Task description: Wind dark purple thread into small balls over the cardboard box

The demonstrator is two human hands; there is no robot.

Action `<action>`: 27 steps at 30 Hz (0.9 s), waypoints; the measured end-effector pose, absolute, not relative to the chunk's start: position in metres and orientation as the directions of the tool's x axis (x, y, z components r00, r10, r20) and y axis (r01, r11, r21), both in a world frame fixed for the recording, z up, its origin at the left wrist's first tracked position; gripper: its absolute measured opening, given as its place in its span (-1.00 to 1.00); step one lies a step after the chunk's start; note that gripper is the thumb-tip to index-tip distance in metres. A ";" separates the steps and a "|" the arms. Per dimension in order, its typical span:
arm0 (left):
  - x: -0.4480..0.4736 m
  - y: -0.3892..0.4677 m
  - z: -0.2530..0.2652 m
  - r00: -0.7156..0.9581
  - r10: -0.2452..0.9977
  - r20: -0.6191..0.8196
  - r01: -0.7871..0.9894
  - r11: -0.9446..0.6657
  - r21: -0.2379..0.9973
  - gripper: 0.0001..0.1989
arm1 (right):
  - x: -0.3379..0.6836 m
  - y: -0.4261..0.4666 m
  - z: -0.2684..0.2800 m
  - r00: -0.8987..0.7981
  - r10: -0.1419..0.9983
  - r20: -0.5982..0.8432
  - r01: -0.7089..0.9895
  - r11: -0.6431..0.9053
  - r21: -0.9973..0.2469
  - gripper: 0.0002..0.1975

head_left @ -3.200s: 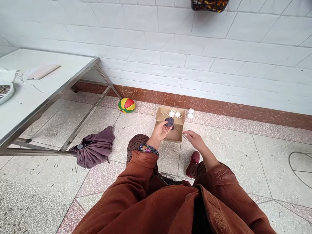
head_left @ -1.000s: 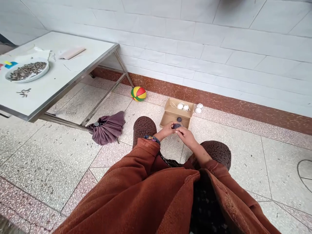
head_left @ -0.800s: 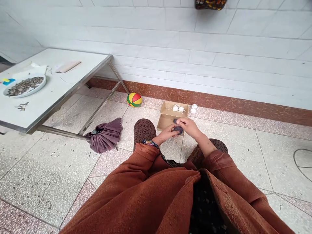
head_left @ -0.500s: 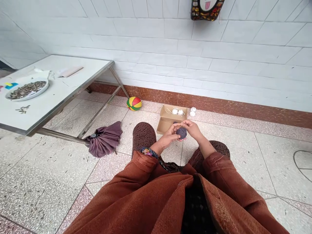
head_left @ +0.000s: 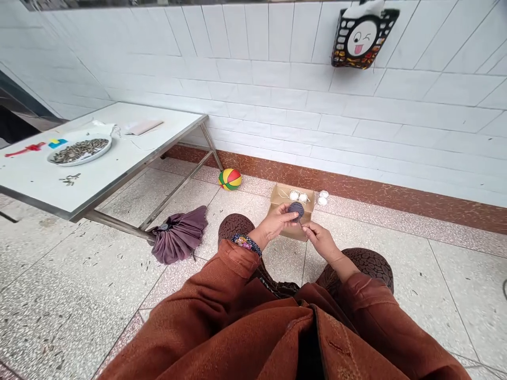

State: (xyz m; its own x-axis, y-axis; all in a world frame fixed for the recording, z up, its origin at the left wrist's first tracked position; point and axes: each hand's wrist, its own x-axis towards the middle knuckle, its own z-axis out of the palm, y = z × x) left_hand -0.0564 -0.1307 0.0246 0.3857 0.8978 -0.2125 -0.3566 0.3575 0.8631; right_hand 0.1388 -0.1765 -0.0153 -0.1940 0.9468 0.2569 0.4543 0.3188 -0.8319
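A ball of dark grey-purple yarn (head_left: 295,211) is gripped between the thumb and fingers of my left hand (head_left: 277,221). Just below and right of it, my right hand (head_left: 319,237) pinches the yarn strand that runs from the ball. Both hands are held over an open cardboard box (head_left: 295,232) on the floor. White yarn balls (head_left: 298,196) with a loose strand lie in the box's far part. Beside the box, on its right, sit two more white balls (head_left: 322,198). My hands and the ball hide part of the box.
At the left stands a white table (head_left: 130,153) bearing a plate (head_left: 89,157) of seeds. A folded purple umbrella (head_left: 180,235) lies by its leg, and a striped ball (head_left: 229,179) rests near the wall. A black basket (head_left: 362,39) hangs on the tiled wall.
My right hand has moved from the top of the yarn ball down to its lower right, drawing the strand. The left hand still holds the ball. The camera view has tilted up.
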 end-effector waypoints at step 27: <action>-0.072 -0.177 0.023 0.536 0.839 -0.098 -0.302 0.298 0.905 -0.34 | 0.118 -0.157 -0.006 -0.136 0.990 0.046 0.201 0.073 -0.977 -0.70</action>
State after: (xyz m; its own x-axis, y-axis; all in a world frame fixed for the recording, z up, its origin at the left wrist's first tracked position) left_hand -0.0723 -0.1765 0.0229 0.5360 0.8385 -0.0975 -0.3019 0.2983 0.9054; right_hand 0.1177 -0.1567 -0.0057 -0.1360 0.9896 0.0458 0.2005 0.0728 -0.9770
